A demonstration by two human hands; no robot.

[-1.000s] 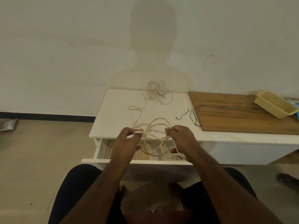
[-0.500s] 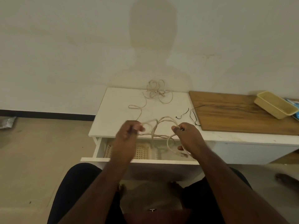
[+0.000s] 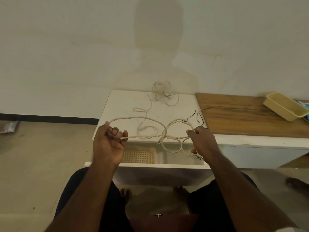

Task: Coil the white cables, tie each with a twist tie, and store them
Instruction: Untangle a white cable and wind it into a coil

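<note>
— From the head camera, what's the person doing with that white cable (image 3: 147,118)?

— Both hands have pulled apart since a moment ago. A second back they were close together over the open drawer (image 3: 167,165); now the left hand (image 3: 109,144) is out over the left edge of the white cabinet top (image 3: 122,101), fingers curled round one loop, and the right hand (image 3: 203,142) pinches the opposite loop near the wooden board (image 3: 250,118).

— So the coil is finished?

— I'd say the reverse. The loops have been stretched wide, crossing in a knot-like pinch midway between the hands, with one plug end dangling by the right palm over the drawer. It reads as undoing a tangle before re-coiling.

— And the other cable?

— A second tangle (image 3: 161,93) lies at the back of the cabinet top against the wall, its tail trailing toward the front.

— The ties?

— Thin black twist ties (image 3: 199,117) lie just beside the board's near-left corner, untouched. A lattice basket (image 3: 138,154) sits in the drawer and a yellow tray (image 3: 284,106) on the board. Tying and storing are yet to come, I'd judge.
</note>
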